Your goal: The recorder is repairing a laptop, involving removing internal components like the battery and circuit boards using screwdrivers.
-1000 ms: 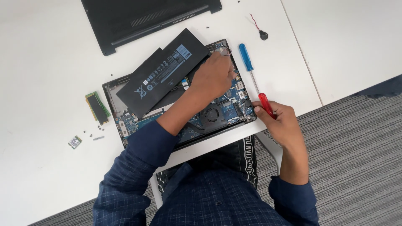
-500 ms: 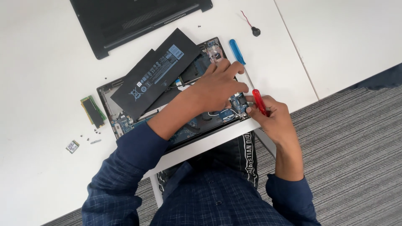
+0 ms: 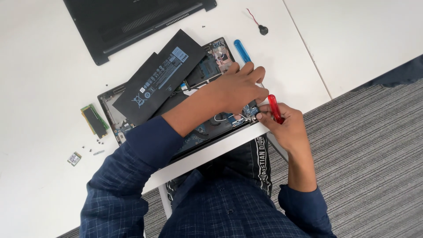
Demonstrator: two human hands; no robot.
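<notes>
Meanwhile the left hand (image 3: 235, 90) rests flat, fingers loosely spread, on the opened laptop (image 3: 176, 99) while the right hand (image 3: 284, 125) grips a red screwdriver (image 3: 275, 108).

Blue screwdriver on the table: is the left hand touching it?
Cannot tell. In the head view the left hand lies over the lower end of the blue screwdriver, hiding any contact or gap.
</notes>
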